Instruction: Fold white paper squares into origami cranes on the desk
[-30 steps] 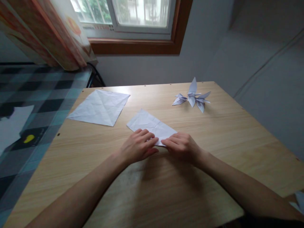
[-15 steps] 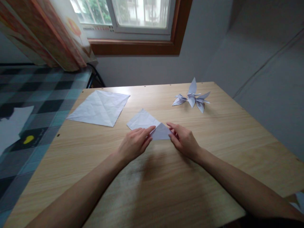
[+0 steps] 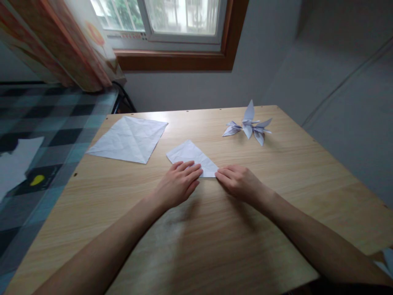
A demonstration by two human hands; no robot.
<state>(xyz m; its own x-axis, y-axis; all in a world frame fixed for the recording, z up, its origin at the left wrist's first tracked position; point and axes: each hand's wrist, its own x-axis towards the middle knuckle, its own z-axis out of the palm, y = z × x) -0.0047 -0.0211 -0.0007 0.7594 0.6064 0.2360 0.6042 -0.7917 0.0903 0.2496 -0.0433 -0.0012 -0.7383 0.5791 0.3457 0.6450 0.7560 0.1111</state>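
Paper (image 3: pixel 188 150) lying flat, its raised fold no longer showing

On the near-middle part of the table (image 3: pixel 307 184), the paper is lying below both the spread-out sheet (image 3: pixel 130 139) and the flower (image 3: pixel 249 125). Half a second ago a shaded fold was rising to a peak between the hands; now the part in view is showing a plain white face, narrowing to a corner at the right. The outline is also looking shorter on that side than it was a second ago, when it was reaching further right. That is suggesting a crease being made or flattened, though the layers underneath are staying hidden.

The left hand (image 3: pixel 176 184) is spreading over the lower left of the paper, fingers extended and pressing rather than gripping, with the thumb sitting just beside the near edge. The right hand (image 3: pixel 238 182) is keeping its fingers together, their tips touching the right corner; whether it is pinching or only pushing down, I cannot tell. Neither the sheet nor the flower is showing any shift, so all the change is happening in this one piece.
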